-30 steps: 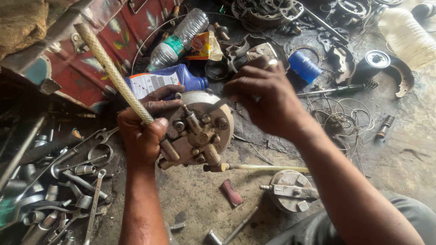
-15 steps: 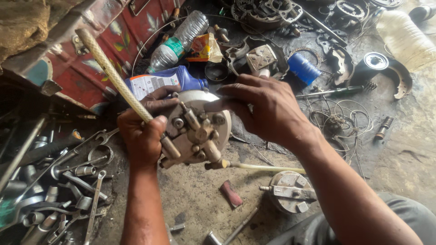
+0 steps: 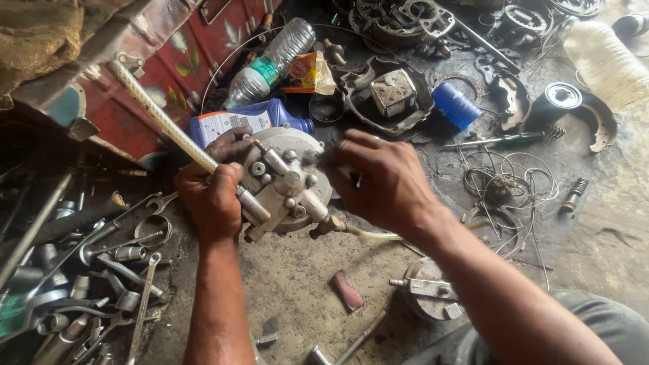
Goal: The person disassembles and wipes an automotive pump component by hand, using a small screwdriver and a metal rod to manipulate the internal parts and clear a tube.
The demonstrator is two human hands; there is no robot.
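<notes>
Two bare hands are being held over a round grey metal pump housing (image 3: 287, 181), which is being kept just above the oily concrete floor (image 3: 297, 284) near the middle of the scene. The left hand (image 3: 211, 197) is being clenched on the housing's left edge, knuckles up, with its forearm running straight down to the near edge; a pale braided hose (image 3: 161, 116) is being gripped in the same fist and is rising far-left from it. The right hand (image 3: 382, 181) is being held palm down at the housing's right side, fingers curled together on a small dark part at the upper right face; what exactly is being pinched cannot be told, as the fingertips are blurred. The right forearm is being angled down to the near right corner. The hands are being kept apart, one on each side of the housing.

Just beyond the housing, a blue plastic oil bottle (image 3: 236, 122) is lying on its side, and a clear plastic water bottle (image 3: 270, 62) is lying farther off. A heap of steel spanners (image 3: 122, 270) is lying to the near left. A blue cylindrical cap (image 3: 457, 105) and a green-handled screwdriver (image 3: 497, 140) are lying to the far right, and tangled thin wire (image 3: 503, 186) is lying beside them.
</notes>
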